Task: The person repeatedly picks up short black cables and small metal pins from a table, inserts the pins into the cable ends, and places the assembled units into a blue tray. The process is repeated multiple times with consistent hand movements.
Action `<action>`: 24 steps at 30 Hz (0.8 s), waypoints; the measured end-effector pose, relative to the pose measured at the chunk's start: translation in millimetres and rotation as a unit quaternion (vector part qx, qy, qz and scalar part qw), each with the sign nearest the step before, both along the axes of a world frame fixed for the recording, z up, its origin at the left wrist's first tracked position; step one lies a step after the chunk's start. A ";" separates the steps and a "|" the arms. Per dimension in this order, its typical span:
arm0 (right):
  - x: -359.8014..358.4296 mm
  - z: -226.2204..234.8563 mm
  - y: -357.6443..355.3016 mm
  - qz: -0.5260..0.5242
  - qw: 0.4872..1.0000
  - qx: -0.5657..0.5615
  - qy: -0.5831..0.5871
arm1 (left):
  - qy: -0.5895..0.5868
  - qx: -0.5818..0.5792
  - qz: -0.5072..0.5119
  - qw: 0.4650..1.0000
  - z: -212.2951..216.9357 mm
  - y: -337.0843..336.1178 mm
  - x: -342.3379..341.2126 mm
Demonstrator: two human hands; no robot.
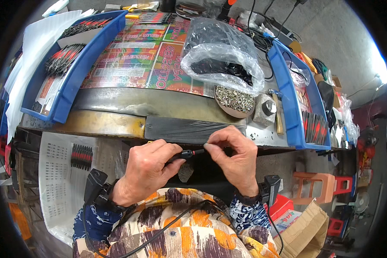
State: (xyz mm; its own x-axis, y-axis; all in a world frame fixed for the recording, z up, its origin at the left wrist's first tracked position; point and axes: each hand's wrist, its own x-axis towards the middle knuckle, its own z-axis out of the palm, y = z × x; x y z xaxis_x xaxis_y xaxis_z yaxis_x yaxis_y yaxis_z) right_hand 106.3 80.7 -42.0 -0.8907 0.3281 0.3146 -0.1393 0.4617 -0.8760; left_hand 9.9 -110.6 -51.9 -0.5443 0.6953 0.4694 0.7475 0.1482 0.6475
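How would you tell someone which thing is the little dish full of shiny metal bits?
Start at the big crinkly clear plastic bag in the middle of the workbench. Just below its lower edge, left of the small grey block, sits a round shallow dish. It is the only round container there, heaped with tiny silvery metal pieces, whereas the blue trays hold black-and-red sticks.

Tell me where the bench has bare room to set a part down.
Bare: the dark strip at the bench edge, between the hands and the dish of metal bits. Crowded: the plastic bag, both blue trays.
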 end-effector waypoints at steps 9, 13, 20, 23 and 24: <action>-2.9 -8.0 -9.6 0.081 0.995 -0.046 0.025 | 0.031 -0.002 -0.003 1.000 -1.4 0.7 4.7; -2.0 -10.7 -10.2 0.092 0.994 -0.063 0.013 | 0.034 -0.008 -0.006 0.999 -1.6 0.2 5.7; -1.5 -13.6 -11.5 0.088 0.993 -0.072 0.007 | 0.040 -0.010 -0.008 0.999 -1.4 0.8 5.6; -1.1 -14.3 -12.3 0.087 0.994 -0.071 0.004 | 0.045 -0.017 -0.008 0.999 -1.4 0.9 5.9; -1.2 -14.3 -12.2 0.087 0.994 -0.072 0.003 | 0.045 -0.020 -0.009 0.999 -1.5 0.7 6.0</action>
State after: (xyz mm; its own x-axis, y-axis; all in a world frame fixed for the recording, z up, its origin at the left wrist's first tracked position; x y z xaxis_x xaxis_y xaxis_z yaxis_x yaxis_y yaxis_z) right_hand 105.1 68.6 -56.3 -0.9361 0.2111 0.2814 -0.2116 0.3009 -0.9299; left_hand 15.9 -110.0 -53.4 -0.4887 0.7233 0.4879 0.8051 0.1585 0.5716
